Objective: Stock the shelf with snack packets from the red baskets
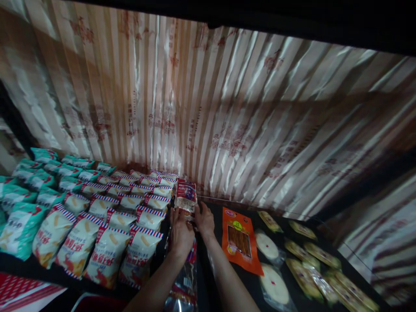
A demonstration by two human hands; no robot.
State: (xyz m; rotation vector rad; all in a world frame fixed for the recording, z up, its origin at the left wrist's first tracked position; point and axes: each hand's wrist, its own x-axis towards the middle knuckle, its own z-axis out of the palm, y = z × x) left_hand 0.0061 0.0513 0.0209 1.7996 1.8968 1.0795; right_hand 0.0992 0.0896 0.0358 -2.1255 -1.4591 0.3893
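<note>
A snack packet [186, 196] with a red and dark blue printed top and a see-through lower part lies on the dark shelf near the back. My left hand [182, 232] grips its near left side, fingers bent over the packet. From the right, my right hand [205, 220] holds the opposite edge, thumb towards the packet. Beneath my left wrist and nearer to me lies another clear and dark packet [185, 281], partly covered by my forearm. The near end of the held packet is hidden by my fingers.
White, red and blue snack bags [108, 253] stand in rows at left, with teal bags [24, 229] beyond. To the right lie an orange packet [240, 240], round white packs [274, 284] and several yellowish packs [303, 277]. Pleated printed sheeting [201, 108] backs the shelf.
</note>
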